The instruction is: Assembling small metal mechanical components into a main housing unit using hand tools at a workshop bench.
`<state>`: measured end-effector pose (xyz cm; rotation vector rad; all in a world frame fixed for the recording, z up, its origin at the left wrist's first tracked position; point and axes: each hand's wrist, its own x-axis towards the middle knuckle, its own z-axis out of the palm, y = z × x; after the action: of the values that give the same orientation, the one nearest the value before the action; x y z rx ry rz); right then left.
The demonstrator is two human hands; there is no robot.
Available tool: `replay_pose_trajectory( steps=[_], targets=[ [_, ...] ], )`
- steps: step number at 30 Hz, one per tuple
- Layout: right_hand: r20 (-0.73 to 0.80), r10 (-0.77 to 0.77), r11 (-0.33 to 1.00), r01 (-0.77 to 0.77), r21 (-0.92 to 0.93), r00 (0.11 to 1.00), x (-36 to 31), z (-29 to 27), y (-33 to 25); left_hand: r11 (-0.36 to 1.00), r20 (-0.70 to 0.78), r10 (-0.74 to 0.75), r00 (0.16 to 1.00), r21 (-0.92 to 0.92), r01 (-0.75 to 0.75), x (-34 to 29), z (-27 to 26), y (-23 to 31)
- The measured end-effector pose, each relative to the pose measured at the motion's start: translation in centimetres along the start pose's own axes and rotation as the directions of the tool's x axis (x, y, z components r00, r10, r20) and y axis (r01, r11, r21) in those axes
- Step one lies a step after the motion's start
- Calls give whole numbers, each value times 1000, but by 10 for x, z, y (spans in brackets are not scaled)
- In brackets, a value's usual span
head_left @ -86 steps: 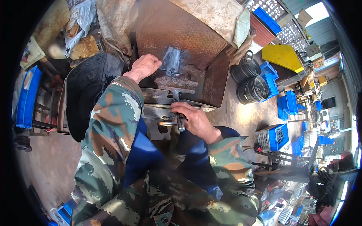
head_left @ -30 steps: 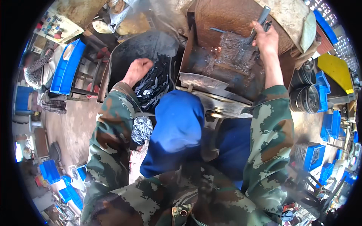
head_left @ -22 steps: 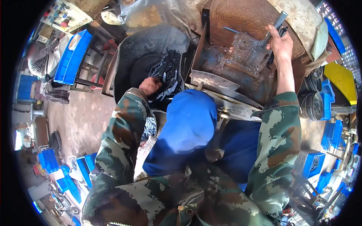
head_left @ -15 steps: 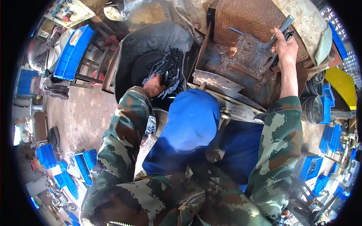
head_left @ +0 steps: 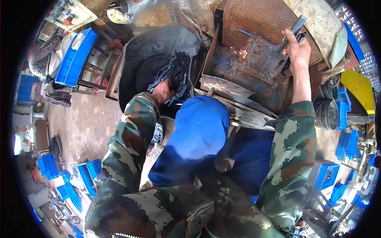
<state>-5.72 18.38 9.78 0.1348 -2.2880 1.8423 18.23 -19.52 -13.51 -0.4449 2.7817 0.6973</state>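
Observation:
My left hand is down in a dark, round-walled metal bin, its fingers curled in among a heap of slim dark metal pieces. What lies under those fingers is hidden. On the right, my right hand is raised and wrapped round a thick grey metal rod, with slimmer black parts beside it. Below and left of that hand, a rough, crusted brown block sits in an open rusty metal tray. A small orange-white glow shows by the block's left edge.
My blue-covered knee comes close to the bin and the tray's front edge. Blue plastic bins stand on a rack at the left. Round metal containers and a yellow panel are at the right. A brown hide-like sheet backs the tray.
The whole view has shifted slightly. My left hand stays among the metal pieces and my right hand keeps its hold on the rod. The glow by the block looks smaller.

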Motion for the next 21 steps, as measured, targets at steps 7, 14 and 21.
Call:
replay_pose_trajectory(
  steps=[7,14,21],
  targets=[
    [5,-2,1000,2,4,1000,1,-1,1,990,-10,-4,1000,-143,3,5,0,-15],
    [9,2,1000,-2,-16,1000,-1,6,0,955,-31,6,999,-297,-15,6,-17,-46],
    [-13,4,1000,-4,-23,1000,1,-3,3,652,-130,55,990,-746,-134,0,-64,0]
  ],
)
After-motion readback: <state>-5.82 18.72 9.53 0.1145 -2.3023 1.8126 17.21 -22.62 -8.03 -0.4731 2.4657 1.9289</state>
